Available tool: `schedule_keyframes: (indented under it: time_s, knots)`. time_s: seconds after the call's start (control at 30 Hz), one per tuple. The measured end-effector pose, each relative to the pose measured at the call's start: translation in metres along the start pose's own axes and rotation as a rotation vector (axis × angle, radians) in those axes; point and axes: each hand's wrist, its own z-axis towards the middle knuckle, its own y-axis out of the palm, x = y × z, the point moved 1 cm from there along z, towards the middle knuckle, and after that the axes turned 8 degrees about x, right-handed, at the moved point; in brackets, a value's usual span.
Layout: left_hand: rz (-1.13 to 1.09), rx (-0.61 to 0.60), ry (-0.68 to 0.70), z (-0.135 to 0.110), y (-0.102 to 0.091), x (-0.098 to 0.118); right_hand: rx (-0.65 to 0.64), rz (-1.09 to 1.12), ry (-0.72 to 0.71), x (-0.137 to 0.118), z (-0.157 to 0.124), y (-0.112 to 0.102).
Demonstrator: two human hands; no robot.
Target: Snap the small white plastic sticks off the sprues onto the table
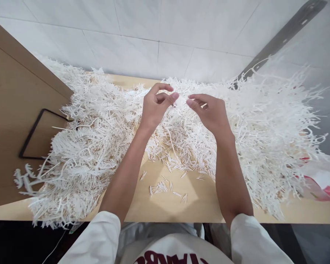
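Above a heap of white branching plastic strands (99, 113), my two hands are raised close together, fingertips facing each other with a small gap. My left hand (156, 104) is curled, its thumb drawn near the bent fingers. A small pale piece seems to show by its thumb, but it blends into the white heap. The thumb and index finger of my right hand (210, 110) are brought together in a pinch; whatever they hold is hidden against the white. Short white plastic sticks (158, 188) lie loose on the wooden tabletop (167, 207), nearer to me.
A second large mound of white branching strands (269, 135) spreads over the right side. At the left stands a brown panel (19, 91) with a black metal loop (30, 134). A tiled wall (137, 51) closes off the back. A pink-and-white plastic bag (319, 183) lies at the right.
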Motion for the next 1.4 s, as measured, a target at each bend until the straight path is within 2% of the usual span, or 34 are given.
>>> schedule_keyframes:
  time_s: [0.07, 0.17, 0.23, 0.37, 0.47, 0.53, 0.73, 0.87, 1.17, 1.4]
  knots:
    - [-0.007, -0.056, -0.005, -0.001, 0.000, 0.000, -0.027, 0.090, 0.019, -0.008, -0.001, 0.002]
    - [-0.001, -0.141, 0.014, -0.002, 0.001, 0.002, -0.170, 0.193, 0.001, -0.016, -0.003, 0.007]
    - [0.010, -0.166, 0.029, -0.003, 0.001, 0.006, -0.218, 0.205, -0.032, -0.015, -0.003, 0.010]
    - [0.010, -0.226, -0.033, -0.006, 0.002, 0.011, -0.099, 0.161, -0.099, -0.003, -0.002, 0.007]
    - [0.003, -0.269, -0.108, -0.007, 0.003, 0.010, -0.004, 0.102, -0.162, 0.001, 0.000, 0.002]
    - [0.021, -0.267, -0.105, -0.007, 0.004, 0.007, 0.031, 0.075, -0.188, 0.001, 0.001, 0.000]
    - [0.149, -0.230, -0.008, -0.007, 0.004, 0.004, -0.003, 0.052, -0.183, 0.002, 0.002, 0.001]
    - [0.129, -0.227, 0.019, -0.011, 0.007, 0.012, 0.026, 0.052, -0.200, 0.007, 0.003, 0.002]
    - [0.059, -0.260, -0.025, -0.011, 0.013, 0.014, 0.101, 0.044, -0.227, 0.006, 0.002, 0.001]
    - [0.092, -0.264, -0.027, -0.009, 0.010, 0.015, 0.096, 0.065, -0.215, 0.002, 0.001, 0.002]
